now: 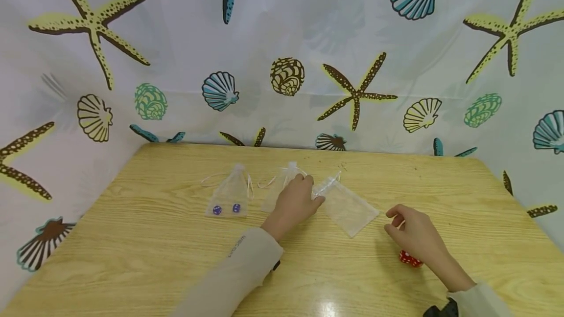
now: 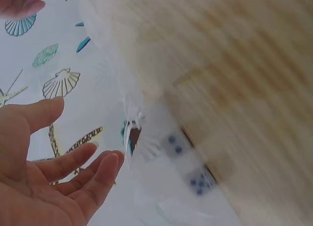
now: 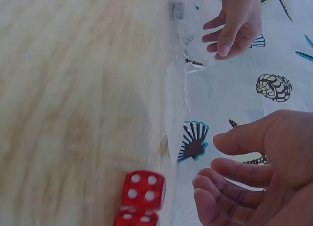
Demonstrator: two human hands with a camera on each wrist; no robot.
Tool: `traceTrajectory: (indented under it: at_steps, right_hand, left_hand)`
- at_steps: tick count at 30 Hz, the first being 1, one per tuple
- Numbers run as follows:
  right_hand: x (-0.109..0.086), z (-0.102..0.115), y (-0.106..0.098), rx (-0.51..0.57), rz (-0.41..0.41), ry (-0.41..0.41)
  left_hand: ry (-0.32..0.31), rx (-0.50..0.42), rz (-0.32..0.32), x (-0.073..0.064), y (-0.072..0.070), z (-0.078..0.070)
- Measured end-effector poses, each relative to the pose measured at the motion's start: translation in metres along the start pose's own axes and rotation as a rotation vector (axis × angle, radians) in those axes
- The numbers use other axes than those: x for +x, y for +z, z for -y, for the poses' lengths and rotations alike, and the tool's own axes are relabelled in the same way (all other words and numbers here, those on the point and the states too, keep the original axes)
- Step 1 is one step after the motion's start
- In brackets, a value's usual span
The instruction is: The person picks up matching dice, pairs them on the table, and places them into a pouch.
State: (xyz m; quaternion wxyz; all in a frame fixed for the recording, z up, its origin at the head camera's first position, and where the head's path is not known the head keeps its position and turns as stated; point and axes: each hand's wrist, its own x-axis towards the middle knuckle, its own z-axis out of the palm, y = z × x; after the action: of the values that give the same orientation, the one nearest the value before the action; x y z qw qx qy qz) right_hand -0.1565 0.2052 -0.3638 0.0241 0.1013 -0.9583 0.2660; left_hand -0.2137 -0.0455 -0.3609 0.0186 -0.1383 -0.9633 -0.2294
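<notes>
My left hand (image 1: pixel 294 204) hovers at the middle sheer drawstring bag (image 1: pixel 270 199), fingers loosely bent and thumb apart, gripping nothing. In the left wrist view, two whitish dice (image 2: pixel 199 181) with blue dots lie near the fingers, seen through sheer fabric; the head view hides them behind the hand. Another sheer bag (image 1: pixel 350 209) lies flat at a slant, right of the left hand. My right hand (image 1: pixel 414 231), fingers curved and thumb apart, holds nothing above the table near red dice (image 1: pixel 411 258). White dots mark a red die (image 3: pixel 144 189) in the right wrist view.
A third sheer bag (image 1: pixel 229 192) lies at the left with two blue dice (image 1: pixel 236 207) inside. The wooden table (image 1: pixel 132 248) ends at the back against a white cloth (image 1: pixel 185 53) printed with shells and starfish.
</notes>
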Motion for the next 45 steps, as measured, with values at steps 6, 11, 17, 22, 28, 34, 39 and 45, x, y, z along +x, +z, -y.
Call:
traceTrajectory:
  at_steps: [6,11,17,22,28,34,39,45]
  right_hand:
    - [-0.011,-0.011,-0.003,-0.007,0.009,0.032]
    - [-0.019,-0.018,-0.006,-0.005,0.004,0.044]
    - [-0.028,-0.028,-0.012,-0.004,0.012,0.071]
    - [-0.032,-0.034,-0.013,0.001,0.038,0.107]
    - [-0.031,-0.034,-0.010,0.014,0.065,0.129]
    - [-0.034,-0.036,-0.010,0.044,0.111,0.139]
    - [-0.034,-0.040,-0.008,0.025,0.144,0.133]
    - [-0.036,-0.043,-0.006,-0.003,0.177,0.126]
  left_hand:
    - [0.004,0.079,0.063,0.007,0.015,-0.015]
    - [0.024,0.141,0.100,0.009,0.025,-0.027]
    - [0.018,0.175,0.120,0.005,0.039,-0.042]
    - [-0.017,0.209,0.165,-0.001,0.048,-0.056]
    - [-0.005,0.355,0.221,-0.003,0.051,-0.058]
    - [0.067,0.354,0.286,-0.001,0.042,-0.040]
    - [0.135,0.326,0.326,0.002,0.033,-0.024]
    - [0.214,0.320,0.340,0.005,0.027,-0.015]
